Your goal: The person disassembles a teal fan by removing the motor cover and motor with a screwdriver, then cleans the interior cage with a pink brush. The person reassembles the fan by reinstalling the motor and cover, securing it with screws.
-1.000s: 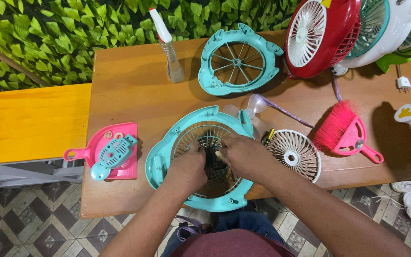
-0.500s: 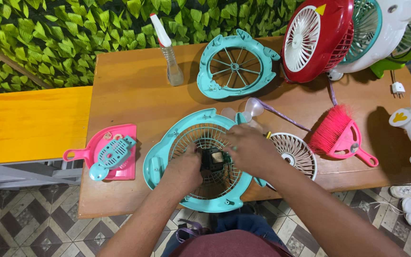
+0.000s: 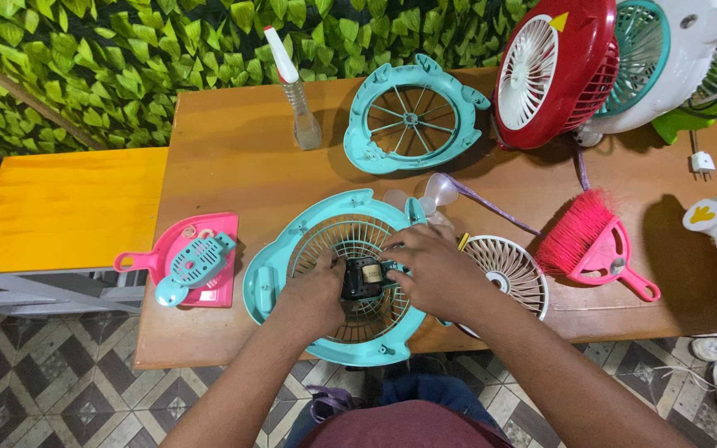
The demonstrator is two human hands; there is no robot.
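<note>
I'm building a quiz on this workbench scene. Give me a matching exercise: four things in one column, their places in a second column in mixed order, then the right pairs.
Things
1. spray bottle
2. pink brush
3. small black motor
4. pink dustpan

Places
A. between both hands, over the teal fan grille
B. left of the teal fan grille, with a teal part lying on it
C. upright at the table's far edge, by the leaf wall
D. right of the white round grille

Pairs: 1-C, 2-D, 3-A, 4-B

We are looking at a small fan-repair workbench. Fan shells (image 3: 415, 116), a white grille (image 3: 508, 270) and whole fans (image 3: 553, 70) are crowding the wooden table (image 3: 234, 141) beyond our grip.
</note>
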